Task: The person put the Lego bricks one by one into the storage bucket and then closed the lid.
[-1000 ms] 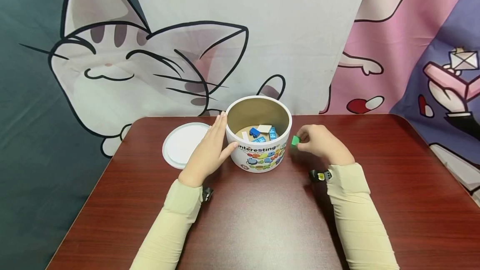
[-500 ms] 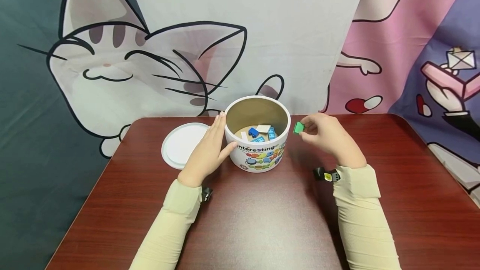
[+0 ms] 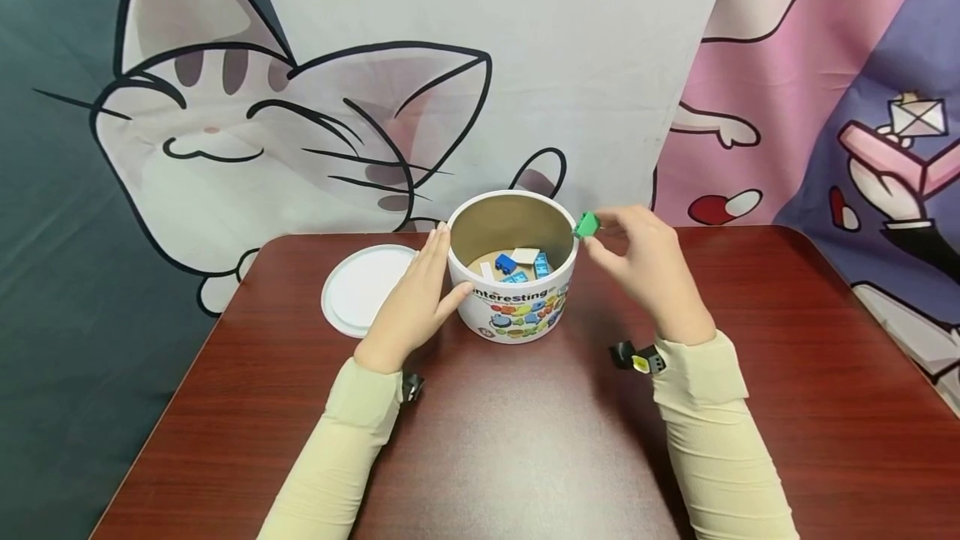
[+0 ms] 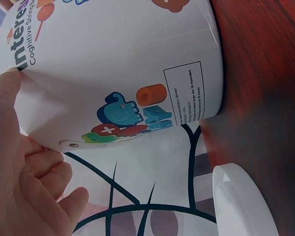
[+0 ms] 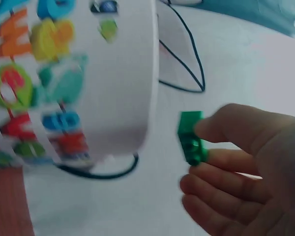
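A round white tub [image 3: 513, 315] with printed toy pictures stands upright on the table, its top uncovered. On its floor lie several bricks: a dark blue brick [image 3: 506, 263], a cream brick [image 3: 525, 256], light blue bricks [image 3: 542, 266] and a white one [image 3: 487, 272]. My left hand [image 3: 416, 298] rests against the tub's left side, fingers straight and thumb at the front. Between thumb and fingers, my right hand [image 3: 648, 269] pinches a green toy brick [image 3: 587, 225] by the tub's right rim. In the right wrist view, the green brick [image 5: 190, 137] shows small studs.
A white round lid [image 3: 363, 290] lies on the dark red table [image 3: 480, 440], left of the tub and partly behind my left hand. Beyond the table's back edge hangs a cloth printed with a cartoon cat [image 3: 217, 165].
My right hand has lifted the green brick from near the table, first slightly to the right, then up and left to rim height. My left hand has stayed on the tub.
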Demonstrator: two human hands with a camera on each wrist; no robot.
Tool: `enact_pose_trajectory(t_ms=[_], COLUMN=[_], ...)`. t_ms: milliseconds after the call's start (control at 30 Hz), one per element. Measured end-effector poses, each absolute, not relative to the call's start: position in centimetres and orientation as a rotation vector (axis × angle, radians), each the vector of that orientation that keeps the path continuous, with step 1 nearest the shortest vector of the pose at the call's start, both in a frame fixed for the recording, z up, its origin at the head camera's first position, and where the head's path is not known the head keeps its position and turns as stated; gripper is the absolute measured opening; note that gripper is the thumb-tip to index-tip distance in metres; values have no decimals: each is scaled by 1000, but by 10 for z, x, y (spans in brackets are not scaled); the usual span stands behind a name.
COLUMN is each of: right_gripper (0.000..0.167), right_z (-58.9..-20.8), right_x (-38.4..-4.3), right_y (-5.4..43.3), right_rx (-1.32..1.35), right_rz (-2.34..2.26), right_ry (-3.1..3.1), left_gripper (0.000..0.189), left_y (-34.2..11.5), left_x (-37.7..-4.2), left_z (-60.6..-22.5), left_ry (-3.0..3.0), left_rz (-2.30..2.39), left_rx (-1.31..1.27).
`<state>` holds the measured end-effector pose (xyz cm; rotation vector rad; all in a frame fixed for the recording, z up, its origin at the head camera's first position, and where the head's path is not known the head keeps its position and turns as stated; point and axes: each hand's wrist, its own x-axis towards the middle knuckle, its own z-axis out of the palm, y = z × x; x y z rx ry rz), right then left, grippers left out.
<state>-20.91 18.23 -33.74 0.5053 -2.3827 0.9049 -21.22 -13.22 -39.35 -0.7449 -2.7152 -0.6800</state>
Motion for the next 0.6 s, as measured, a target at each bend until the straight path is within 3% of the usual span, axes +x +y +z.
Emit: enact_pose_trajectory(t_ms=[600], right_gripper=[36], right_z=[-356], right_x=[-212], right_y=[134], right_rx=[595], right_rz=[958], right_ry=[-2353], left_gripper=[83], left_y=[-132], left_x=[-211], left_z=[-392], left_ry=[-2727], left_rz=[-678], left_rx=[-730])
